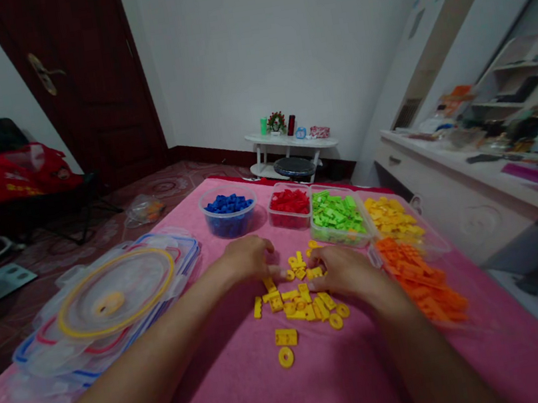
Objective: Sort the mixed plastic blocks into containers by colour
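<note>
Several loose yellow building bricks (pixel 299 306) lie scattered on the pink tablecloth (pixel 289 400) in front of me. My left hand (pixel 246 258) rests at the pile's far left edge, its fingertips touching small yellow pieces. Opposite it, my right hand (pixel 344 269) sits at the pile's right side with fingers curled over some yellow bricks. The two sets of fingertips almost meet above the pile. Whether either hand actually pinches a piece is hidden by the fingers.
Behind the pile stand tubs of blue bricks (pixel 229 211), red bricks (pixel 291 207), green bricks (pixel 337 217), yellow bricks (pixel 393 218) and orange bricks (pixel 422 281). Stacked clear lids (pixel 112 299) lie at the left. A white dresser (pixel 461 200) stands right, a small table (pixel 291 147) beyond.
</note>
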The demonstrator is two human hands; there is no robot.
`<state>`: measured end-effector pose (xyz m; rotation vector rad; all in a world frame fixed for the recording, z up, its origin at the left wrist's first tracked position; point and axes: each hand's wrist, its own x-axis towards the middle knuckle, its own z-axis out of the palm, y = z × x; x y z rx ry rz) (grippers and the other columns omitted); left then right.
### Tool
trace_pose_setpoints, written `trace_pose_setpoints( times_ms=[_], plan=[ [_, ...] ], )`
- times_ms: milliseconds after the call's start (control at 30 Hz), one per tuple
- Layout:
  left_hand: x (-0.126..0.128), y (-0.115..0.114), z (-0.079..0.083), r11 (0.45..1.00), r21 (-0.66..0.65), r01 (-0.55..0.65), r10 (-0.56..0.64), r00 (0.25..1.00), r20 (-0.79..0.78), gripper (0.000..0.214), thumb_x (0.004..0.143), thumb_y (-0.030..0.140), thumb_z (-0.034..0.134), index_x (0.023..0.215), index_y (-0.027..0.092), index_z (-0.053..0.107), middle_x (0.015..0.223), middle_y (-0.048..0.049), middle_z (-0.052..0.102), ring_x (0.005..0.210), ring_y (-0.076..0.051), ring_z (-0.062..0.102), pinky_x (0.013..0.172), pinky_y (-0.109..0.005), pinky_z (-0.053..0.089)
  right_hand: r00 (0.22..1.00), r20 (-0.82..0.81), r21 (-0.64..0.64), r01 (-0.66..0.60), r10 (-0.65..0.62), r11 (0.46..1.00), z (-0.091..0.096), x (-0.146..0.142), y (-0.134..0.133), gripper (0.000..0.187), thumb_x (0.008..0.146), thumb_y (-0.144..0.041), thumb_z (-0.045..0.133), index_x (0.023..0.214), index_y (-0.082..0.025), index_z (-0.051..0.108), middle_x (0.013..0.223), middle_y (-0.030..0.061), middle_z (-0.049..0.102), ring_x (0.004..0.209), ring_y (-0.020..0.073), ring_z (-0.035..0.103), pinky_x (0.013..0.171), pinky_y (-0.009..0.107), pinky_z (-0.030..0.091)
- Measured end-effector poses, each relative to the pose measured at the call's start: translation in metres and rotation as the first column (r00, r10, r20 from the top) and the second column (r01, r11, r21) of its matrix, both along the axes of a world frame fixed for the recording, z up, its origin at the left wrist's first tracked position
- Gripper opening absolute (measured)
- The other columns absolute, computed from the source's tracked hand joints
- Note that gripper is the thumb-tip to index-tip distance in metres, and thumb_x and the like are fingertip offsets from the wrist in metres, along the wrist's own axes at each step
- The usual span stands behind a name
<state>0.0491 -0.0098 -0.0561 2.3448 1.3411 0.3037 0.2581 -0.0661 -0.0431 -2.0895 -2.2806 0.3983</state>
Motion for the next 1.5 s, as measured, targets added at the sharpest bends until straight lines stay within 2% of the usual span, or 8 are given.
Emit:
trace_pose_setpoints(
  times_ms=[133,333,633,800,967,1200,1400,1500],
  plan=[
    [-0.001,-0.003,-0.002,0.979,-0.069,0.192,-0.192,0.981,0.006,0.041,0.049,0.034,0.079,0.088,0.022,0.072,0.078,-0.0036,0.068,0.065,-0.016,0.057,0.053,-0.021,0.034,0.995,0.039,-0.02,-0.095,0.096,0.995,0.002,-0.009,-0.004,0.025,0.065,-0.026,0.067,0.09,-0.022,0.067,0.086,0.003,0.068,0.074,0.0153,0.059,0.058,0.025,0.031],
    [0.008,-0.01,-0.005,0.937,-0.215,0.277,-0.278,0.96,0.025,0.027,0.053,0.009,0.064,0.077,0.02,0.071,0.067,0.0005,0.068,0.058,-0.012,0.056,0.05,-0.018,0.035,0.991,0.104,0.053,-0.093,0.087,0.994,-0.002,-0.018,-0.007,0.024,0.071,-0.023,0.06,0.093,-0.023,0.068,0.09,0.0054,0.07,0.082,0.019,0.061,0.061,0.027,0.031],
    [0.02,-0.013,-0.02,0.974,-0.014,0.225,-0.222,0.969,0.109,0.026,0.06,0.018,0.066,0.085,0.02,0.072,0.077,-0.0036,0.071,0.063,-0.015,0.059,0.056,-0.02,0.039,0.999,0.025,0.091,-0.039,0.037,0.995,0.005,-0.011,-0.005,0.024,0.071,-0.023,0.059,0.093,-0.023,0.07,0.083,0.004,0.069,0.07,0.0151,0.058,0.056,0.025,0.029],
    [0.031,-0.017,-0.032,0.972,0.124,0.199,-0.209,0.975,0.074,0.019,0.063,0.017,0.059,0.076,0.02,0.074,0.067,-0.0067,0.069,0.054,-0.016,0.056,0.051,-0.022,0.037,0.997,0.042,0.101,-0.066,0.062,0.993,-0.002,-0.012,-0.002,0.026,0.073,-0.021,0.06,0.098,-0.022,0.065,0.091,0.0057,0.069,0.08,0.0171,0.061,0.061,0.025,0.032],
    [0.032,-0.013,-0.036,0.975,0.082,0.205,-0.208,0.978,0.023,0.017,0.065,0.022,0.059,0.072,0.017,0.073,0.06,-0.0066,0.065,0.047,-0.015,0.05,0.049,-0.024,0.036,0.991,0.127,0.12,-0.064,0.049,0.991,-0.015,-0.019,0.0,0.029,0.077,-0.022,0.058,0.106,-0.02,0.058,0.1,0.008,0.068,0.091,0.0206,0.062,0.064,0.027,0.033],
    [0.034,-0.016,-0.041,0.988,0.098,0.118,-0.129,0.984,0.119,0.015,0.066,0.031,0.067,0.072,0.018,0.072,0.064,-0.006,0.066,0.052,-0.015,0.054,0.05,-0.023,0.036,0.995,0.098,0.173,-0.041,0.024,0.984,-0.02,-0.025,-0.002,0.027,0.079,-0.019,0.052,0.106,-0.02,0.055,0.101,0.0075,0.067,0.092,0.0208,0.062,0.065,0.028,0.033],
    [0.029,-0.009,-0.03,0.99,-0.104,0.096,-0.076,0.981,0.178,0.018,0.065,0.031,0.067,0.069,0.014,0.072,0.056,-0.0024,0.062,0.049,-0.012,0.049,0.048,-0.021,0.033,0.995,-0.093,0.235,0.053,-0.032,0.971,-0.024,-0.016,0.007,0.023,0.073,-0.019,0.057,0.096,-0.021,0.06,0.087,0.0038,0.068,0.083,0.0177,0.061,0.063,0.026,0.033],
    [0.02,0.003,-0.018,0.975,-0.22,-0.007,0.085,0.935,0.344,0.028,0.067,0.038,0.067,0.07,0.01,0.069,0.055,-0.0016,0.059,0.047,-0.01,0.047,0.045,-0.02,0.033,0.903,-0.428,0.299,0.172,-0.029,0.939,-0.026,-0.011,0.016,0.013,0.069,-0.019,0.058,0.082,-0.019,0.059,0.076,0.0014,0.064,0.07,0.0152,0.059,0.058,0.024,0.036]
  ],
)
